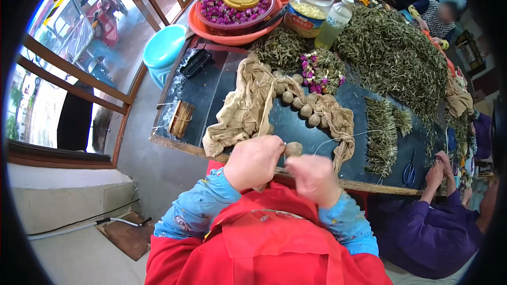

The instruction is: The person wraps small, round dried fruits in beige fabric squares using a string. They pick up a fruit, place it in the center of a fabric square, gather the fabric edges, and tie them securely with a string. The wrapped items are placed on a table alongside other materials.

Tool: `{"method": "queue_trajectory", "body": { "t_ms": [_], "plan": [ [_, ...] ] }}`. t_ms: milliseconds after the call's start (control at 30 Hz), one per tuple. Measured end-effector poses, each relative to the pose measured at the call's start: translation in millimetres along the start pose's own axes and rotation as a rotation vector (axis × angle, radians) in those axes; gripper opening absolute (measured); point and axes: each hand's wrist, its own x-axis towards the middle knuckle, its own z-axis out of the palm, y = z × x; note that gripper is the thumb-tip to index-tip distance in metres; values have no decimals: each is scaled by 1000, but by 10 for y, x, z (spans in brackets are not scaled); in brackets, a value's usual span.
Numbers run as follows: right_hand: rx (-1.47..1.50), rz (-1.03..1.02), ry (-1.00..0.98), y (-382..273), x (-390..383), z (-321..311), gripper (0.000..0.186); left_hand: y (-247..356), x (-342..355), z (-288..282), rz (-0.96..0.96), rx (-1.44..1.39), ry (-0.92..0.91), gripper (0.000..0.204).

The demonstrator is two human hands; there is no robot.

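At the table's front edge my left hand [256, 162] is closed in a pinch at the side of a small ball wrapped in tan cloth [293, 149]. Beside it on the right, my right hand [315, 178] is closed too, slightly smeared, with a thin white thread [343, 138] running from near its fingers toward the right. Its fingertips are partly hidden. Beyond my hands lies a long tan cloth [247, 106], bunched and wrinkled at the left. Several similar wrapped balls [297, 102] form a curved row along it, ending in loose cloth [343, 129] on the right.
Bundled dried stems [381, 137] and blue-handled scissors [409, 173] lie right. Behind are a heap of dried leaves [393, 47], a flower-topped bundle [321, 71], a jar [308, 10], a bottle [335, 22] and basins [232, 36]. A purple-sleeved person [428, 232] sits close on the right.
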Motion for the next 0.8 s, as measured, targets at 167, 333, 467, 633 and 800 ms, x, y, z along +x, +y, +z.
{"method": "queue_trajectory", "body": {
  "t_ms": [167,333,467,633,800],
  "plan": [
    [-42,-32,66,152,61,56,19,52,38,-148,-110,-320,-98,13],
    [-209,-88,-91,117,164,-141,11,-89,-19,-18,30,26,-233,16],
    [-133,289,-216,419,30,-49,9,58,94,-251,-320,-666,-259,20],
    [376,227,-186,191,106,-286,16,-121,110,118,-87,282,-230,19],
    [228,130,-109,428,191,-135,61,-31,221,158,-256,-322,-317,24]
  ]
}}
